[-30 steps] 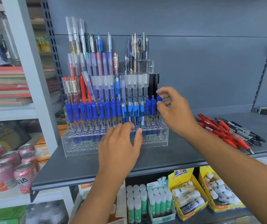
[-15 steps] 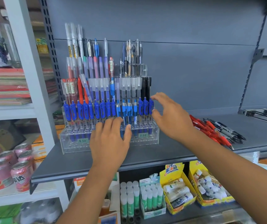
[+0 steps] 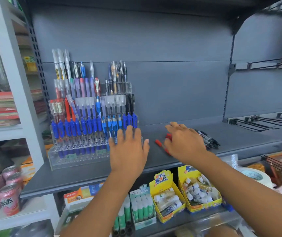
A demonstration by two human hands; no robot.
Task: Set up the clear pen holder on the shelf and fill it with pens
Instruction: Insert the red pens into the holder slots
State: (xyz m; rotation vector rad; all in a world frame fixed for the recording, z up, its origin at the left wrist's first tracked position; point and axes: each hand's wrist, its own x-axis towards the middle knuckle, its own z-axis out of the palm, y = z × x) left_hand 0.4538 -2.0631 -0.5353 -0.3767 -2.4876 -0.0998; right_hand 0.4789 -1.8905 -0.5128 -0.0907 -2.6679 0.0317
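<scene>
Holder [image 3: 78,156] left; pens [image 3: 208,139] right — perhaps piled.

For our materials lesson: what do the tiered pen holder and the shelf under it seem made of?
Pen holder: likely clear acrylic, glossy; pens show through its walls. Shelf: probably painted metal, matte grey; thin flat edge.

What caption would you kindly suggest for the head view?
Left hand at the clear pen holder; right hand over loose red pens.

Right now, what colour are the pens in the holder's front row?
Blue; the front-row pens show best in the head view.
</scene>
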